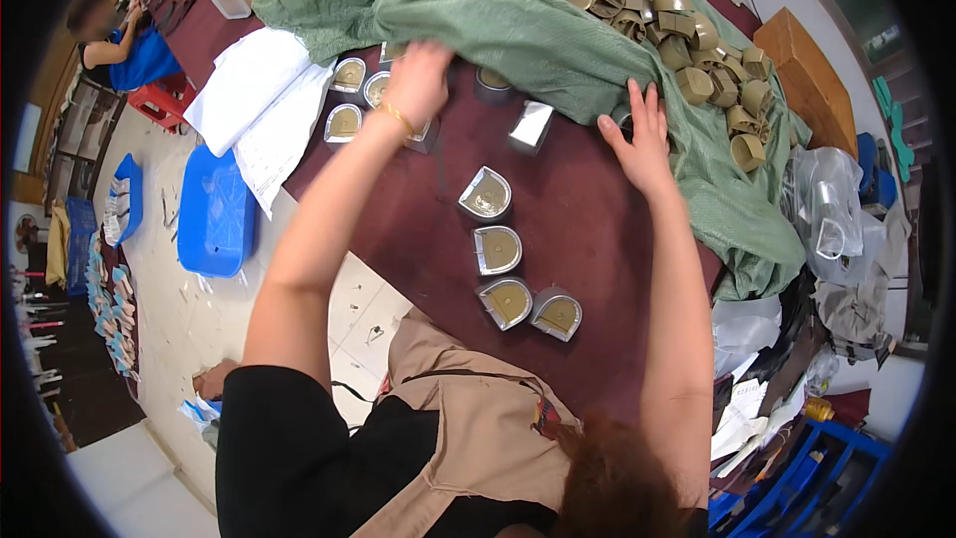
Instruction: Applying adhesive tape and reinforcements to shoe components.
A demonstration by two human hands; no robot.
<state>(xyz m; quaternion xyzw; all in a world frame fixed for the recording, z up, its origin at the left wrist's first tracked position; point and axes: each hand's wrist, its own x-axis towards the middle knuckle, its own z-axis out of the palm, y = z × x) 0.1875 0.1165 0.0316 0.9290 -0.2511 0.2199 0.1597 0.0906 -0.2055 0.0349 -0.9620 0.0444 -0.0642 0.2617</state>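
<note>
My left hand [418, 85], with a gold bangle at the wrist, reaches to the near edge of a green woven sack [478, 25]. Its fingers are blurred, so their grip is unclear. My right hand [645, 139] has its fingers spread against the sack, beside a dark rounded piece [623, 118] partly under the cloth. Around my left hand stand several D-shaped, heel-like pieces [344, 124] with khaki tops and silver rims. Between my arms are more, among them one heel-like piece [498, 250]. A shiny silver-faced piece [532, 127] stands near the sack.
A heap of khaki heel-like pieces [687, 40] lies on the sack. White sheets [249, 90] hang over the left edge of the maroon tabletop [418, 229]. A wooden box [812, 75] and plastic bags [832, 209] are at right. A blue basin [214, 214] stands lower left; another person [115, 50] sits beyond.
</note>
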